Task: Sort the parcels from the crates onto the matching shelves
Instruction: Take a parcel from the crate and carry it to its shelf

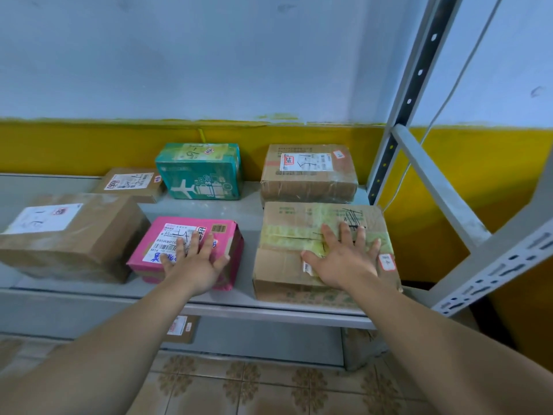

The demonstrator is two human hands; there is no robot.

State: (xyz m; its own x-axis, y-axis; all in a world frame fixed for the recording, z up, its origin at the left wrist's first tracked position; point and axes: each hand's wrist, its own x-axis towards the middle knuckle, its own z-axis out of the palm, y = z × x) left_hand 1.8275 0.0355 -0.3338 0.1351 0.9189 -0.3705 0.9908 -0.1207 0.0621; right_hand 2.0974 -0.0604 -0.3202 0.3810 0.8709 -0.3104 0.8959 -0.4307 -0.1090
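Blue wall [209, 55] with a yellow band along its lower part backs a grey metal shelf [248, 211] that carries six parcels in two rows. In the front row, the left hand [194, 259] lies flat on the pink parcel [149, 268], fingers straight and spread over its white label, gripping nothing. At 3 o'clock from it, apart by a strip of bare shelf, the right hand [344, 259] rests the same way, palm down and fingers splayed, on the taped brown parcel [287, 265] near the shelf's front edge. At 9 o'clock from the pink parcel sits a large brown parcel [71, 238] with a white label marked by hand. In the back row against the wall, a teal parcel [200, 178] stands at 12 o'clock from the pink one, a small flat brown parcel [131, 182] just beside it at its 9 o'clock, and a brown labelled parcel [308, 178] at 12 o'clock from the taped one. A perforated grey upright [413, 85] rises at 2 o'clock. Below the shelf, another labelled parcel [181, 327] shows on a lower level above the patterned tile floor [254, 390].
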